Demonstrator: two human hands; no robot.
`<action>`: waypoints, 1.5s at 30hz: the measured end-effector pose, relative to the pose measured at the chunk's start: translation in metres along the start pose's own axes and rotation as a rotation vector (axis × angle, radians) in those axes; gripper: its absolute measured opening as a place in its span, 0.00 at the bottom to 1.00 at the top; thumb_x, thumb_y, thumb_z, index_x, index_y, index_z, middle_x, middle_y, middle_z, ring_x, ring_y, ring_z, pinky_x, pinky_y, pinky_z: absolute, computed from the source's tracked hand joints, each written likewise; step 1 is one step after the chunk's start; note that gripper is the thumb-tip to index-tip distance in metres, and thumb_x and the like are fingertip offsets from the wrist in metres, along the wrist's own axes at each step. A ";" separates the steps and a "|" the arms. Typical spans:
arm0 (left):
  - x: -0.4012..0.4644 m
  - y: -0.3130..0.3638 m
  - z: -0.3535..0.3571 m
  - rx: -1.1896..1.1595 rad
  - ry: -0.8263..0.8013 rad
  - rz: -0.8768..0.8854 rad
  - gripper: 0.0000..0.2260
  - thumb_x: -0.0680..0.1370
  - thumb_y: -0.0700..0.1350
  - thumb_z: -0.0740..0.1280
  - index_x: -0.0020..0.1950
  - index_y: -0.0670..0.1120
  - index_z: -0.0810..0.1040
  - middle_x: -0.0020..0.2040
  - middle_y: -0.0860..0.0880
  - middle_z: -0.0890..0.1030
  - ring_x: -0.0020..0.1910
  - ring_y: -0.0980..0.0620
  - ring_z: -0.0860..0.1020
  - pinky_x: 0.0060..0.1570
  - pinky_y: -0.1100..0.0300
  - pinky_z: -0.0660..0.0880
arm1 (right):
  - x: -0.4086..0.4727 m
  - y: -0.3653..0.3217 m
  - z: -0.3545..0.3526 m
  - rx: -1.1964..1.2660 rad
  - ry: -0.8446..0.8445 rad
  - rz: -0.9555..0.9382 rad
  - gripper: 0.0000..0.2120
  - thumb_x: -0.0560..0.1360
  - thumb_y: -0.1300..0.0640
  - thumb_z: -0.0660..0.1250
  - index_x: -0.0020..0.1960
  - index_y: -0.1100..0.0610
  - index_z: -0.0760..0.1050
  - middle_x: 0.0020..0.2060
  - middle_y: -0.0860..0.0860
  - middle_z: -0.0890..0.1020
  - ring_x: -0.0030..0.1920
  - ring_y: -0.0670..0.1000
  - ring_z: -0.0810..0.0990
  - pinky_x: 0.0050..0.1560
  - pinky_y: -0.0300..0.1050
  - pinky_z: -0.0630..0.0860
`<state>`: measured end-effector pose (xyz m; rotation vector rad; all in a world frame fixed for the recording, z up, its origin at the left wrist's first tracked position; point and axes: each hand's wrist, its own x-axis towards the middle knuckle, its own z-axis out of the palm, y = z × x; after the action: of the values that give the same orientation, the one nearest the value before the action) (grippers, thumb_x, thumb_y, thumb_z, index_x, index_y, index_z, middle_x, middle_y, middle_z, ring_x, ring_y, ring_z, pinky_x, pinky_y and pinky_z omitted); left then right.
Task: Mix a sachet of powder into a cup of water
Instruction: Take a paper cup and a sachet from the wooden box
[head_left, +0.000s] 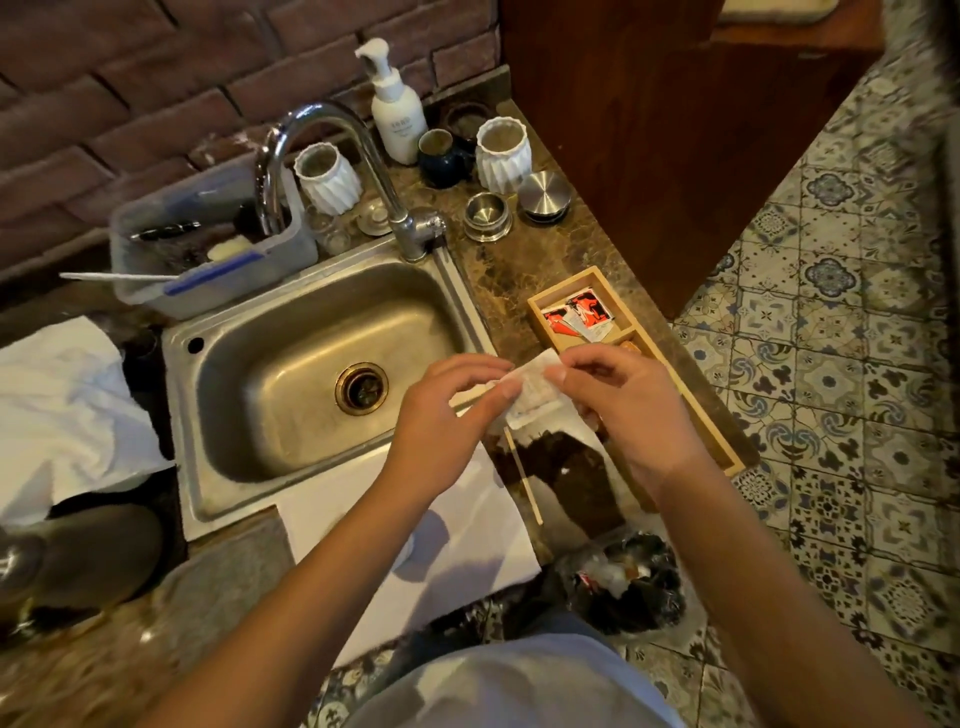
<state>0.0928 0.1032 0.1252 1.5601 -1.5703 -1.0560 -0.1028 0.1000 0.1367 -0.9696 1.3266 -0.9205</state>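
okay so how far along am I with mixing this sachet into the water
Early. Done: a white sachet is picked out, held between your left hand and right hand. In hand: gripping its top edge, apparently to tear it. Left: pouring and stirring; the wooden stir stick lies unused on the counter.

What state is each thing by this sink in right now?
Sachet: pinched between both hands, not visibly torn open.
Left hand: grip shut on the sachet's left edge.
Right hand: grip shut on the sachet's right edge.
Sink: empty, drain open.
Tap: off, no water running.
Wooden box: open, red sachets inside.
Stir stick: lying flat on the counter.
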 end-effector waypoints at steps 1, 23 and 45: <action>-0.006 0.003 -0.004 -0.064 0.016 -0.032 0.03 0.78 0.46 0.72 0.50 0.52 0.85 0.54 0.53 0.84 0.56 0.54 0.81 0.57 0.59 0.77 | -0.002 -0.001 0.005 0.003 -0.025 0.012 0.03 0.76 0.54 0.74 0.49 0.49 0.85 0.42 0.47 0.86 0.43 0.47 0.81 0.42 0.42 0.75; -0.136 -0.024 -0.017 -0.740 -0.172 -0.506 0.11 0.81 0.46 0.67 0.60 0.45 0.83 0.56 0.45 0.85 0.60 0.44 0.81 0.49 0.55 0.80 | -0.081 0.027 0.032 -0.348 -0.338 -0.132 0.13 0.77 0.68 0.70 0.50 0.51 0.85 0.35 0.47 0.86 0.28 0.44 0.75 0.29 0.36 0.72; -0.158 -0.136 0.042 -0.192 -0.006 -0.507 0.04 0.78 0.44 0.72 0.45 0.49 0.86 0.42 0.53 0.85 0.38 0.65 0.80 0.40 0.74 0.72 | -0.055 0.139 0.032 -0.483 -0.225 0.318 0.11 0.75 0.53 0.76 0.44 0.61 0.85 0.27 0.51 0.78 0.25 0.45 0.71 0.26 0.38 0.69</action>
<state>0.1253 0.2704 -0.0026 1.8636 -1.0549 -1.4330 -0.0741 0.1999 0.0251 -1.1449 1.4830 -0.2396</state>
